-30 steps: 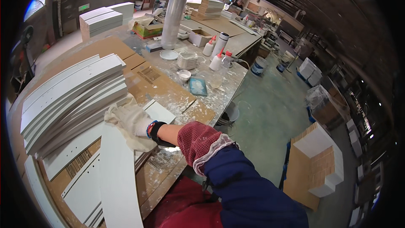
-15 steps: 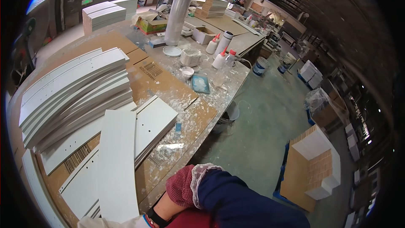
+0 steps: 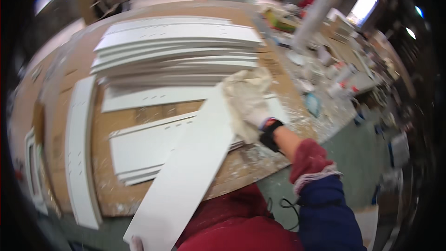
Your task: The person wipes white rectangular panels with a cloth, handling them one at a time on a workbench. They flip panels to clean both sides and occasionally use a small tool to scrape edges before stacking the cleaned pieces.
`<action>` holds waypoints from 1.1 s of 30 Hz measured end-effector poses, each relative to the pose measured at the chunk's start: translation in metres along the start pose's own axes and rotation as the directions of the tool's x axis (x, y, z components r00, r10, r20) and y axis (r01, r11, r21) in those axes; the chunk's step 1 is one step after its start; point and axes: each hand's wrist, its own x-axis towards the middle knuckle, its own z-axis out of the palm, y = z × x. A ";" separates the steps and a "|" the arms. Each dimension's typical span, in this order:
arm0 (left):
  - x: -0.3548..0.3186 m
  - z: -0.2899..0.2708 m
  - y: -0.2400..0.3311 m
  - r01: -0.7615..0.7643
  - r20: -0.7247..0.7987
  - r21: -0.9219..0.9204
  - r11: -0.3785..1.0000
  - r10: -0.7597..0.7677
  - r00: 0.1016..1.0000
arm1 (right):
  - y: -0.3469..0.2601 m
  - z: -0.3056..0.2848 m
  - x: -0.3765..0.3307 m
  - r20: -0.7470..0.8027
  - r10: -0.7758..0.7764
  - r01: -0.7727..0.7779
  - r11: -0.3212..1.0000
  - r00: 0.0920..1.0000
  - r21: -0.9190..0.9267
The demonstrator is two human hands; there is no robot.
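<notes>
White panel (image 3: pixel 186 181), long and flat, slants from the near left edge up toward the middle of the surface (image 3: pixel 260 172), over the lower boards. The right hand (image 3: pixel 248 102), gloved, clamps its far end; the left hand (image 3: pixel 135 242) barely shows at the near corner, its grip impossible to tell. Keeping both ends level should stop it scraping the flat white boards (image 3: pixel 144 148) beneath. A tall stack of panels (image 3: pixel 176 46) lies farther off.

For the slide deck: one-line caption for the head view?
Gloved right hand grips the far end of a long white panel over a workbench stacked with white panels.
</notes>
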 end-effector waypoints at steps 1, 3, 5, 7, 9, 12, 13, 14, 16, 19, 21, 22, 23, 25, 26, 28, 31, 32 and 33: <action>-0.007 -0.009 -0.003 0.020 -0.019 -0.056 0.998 -0.021 1.000 | 0.002 0.008 -0.016 -0.214 -0.102 0.107 0.994 0.971 0.012; 0.004 -0.009 -0.007 -0.226 0.197 -0.087 0.970 0.239 0.951 | -0.003 0.019 -0.024 -0.306 -0.314 0.287 0.949 0.899 -0.132; 0.002 -0.011 -0.002 -0.226 0.162 -0.071 0.972 0.235 0.959 | -0.028 0.020 -0.030 -0.142 -0.228 0.207 0.967 0.963 -0.147; 0.000 -0.008 -0.004 -0.218 0.158 -0.152 0.964 0.241 0.957 | -0.061 0.001 -0.044 -0.042 -0.318 0.311 0.943 0.947 -0.116; 0.000 -0.009 -0.011 -0.193 0.168 -0.350 0.917 0.264 0.950 | -0.107 0.003 -0.058 -0.089 -0.537 0.527 0.842 0.839 -0.113; -0.008 0.008 -0.001 -0.030 0.326 -0.540 0.841 0.241 0.914 | -0.175 -0.007 -0.083 -0.205 -0.705 0.728 0.683 0.679 0.063; -0.004 0.002 -0.003 0.071 0.409 -0.604 0.794 0.232 0.883 | -0.200 -0.013 -0.091 -0.205 -0.751 0.778 0.612 0.628 0.142; -0.005 0.002 -0.002 0.078 0.430 -0.582 0.810 0.224 0.875 | -0.226 -0.021 -0.099 -0.152 -0.826 0.835 0.510 0.543 0.208; -0.007 0.009 0.002 0.088 0.470 -0.541 0.836 0.214 0.856 | -0.277 -0.023 -0.128 -0.108 -0.934 0.908 0.297 0.341 0.295; -0.009 0.010 0.000 -0.045 0.433 -0.467 0.883 0.273 0.859 | -0.339 -0.008 -0.169 -0.315 -0.938 0.879 -0.026 0.144 0.477; -0.012 0.002 -0.008 -0.276 0.328 -0.302 0.912 0.371 0.869 | -0.347 -0.008 -0.174 -0.343 -0.931 0.855 -0.078 0.121 0.513; -0.012 -0.002 -0.010 -0.387 0.281 -0.185 0.903 0.426 0.860 | -0.342 -0.008 -0.172 -0.346 -0.928 0.850 -0.069 0.138 0.523; -0.010 -0.004 -0.013 -0.460 0.256 -0.099 0.882 0.470 0.845 | -0.336 -0.011 -0.167 -0.336 -0.930 0.846 -0.055 0.149 0.530; -0.010 -0.007 -0.018 -0.499 0.219 -0.043 0.866 0.495 0.841 | -0.312 -0.031 -0.147 -0.177 -0.946 0.909 0.189 0.270 0.372; -0.009 -0.007 -0.016 -0.475 0.205 -0.082 0.876 0.482 0.852 | -0.291 -0.021 -0.137 -0.115 -0.911 0.840 0.309 0.396 0.447; -0.014 -0.013 -0.014 -0.288 0.264 -0.337 0.896 0.384 0.885 | -0.241 -0.010 -0.103 -0.099 -0.829 0.792 0.480 0.550 0.378; -0.021 -0.010 -0.004 0.283 0.582 -0.700 0.656 0.294 0.758 | -0.140 0.002 -0.047 -0.082 -0.611 0.614 0.768 0.788 0.182; -0.020 -0.009 -0.003 0.282 0.594 -0.685 0.672 0.291 0.750 | -0.106 0.002 -0.033 -0.005 -0.492 0.481 0.850 0.871 0.216; -0.018 -0.007 -0.002 0.289 0.613 -0.667 0.687 0.284 0.738 | -0.072 -0.001 -0.020 0.069 -0.359 0.336 0.914 0.931 0.226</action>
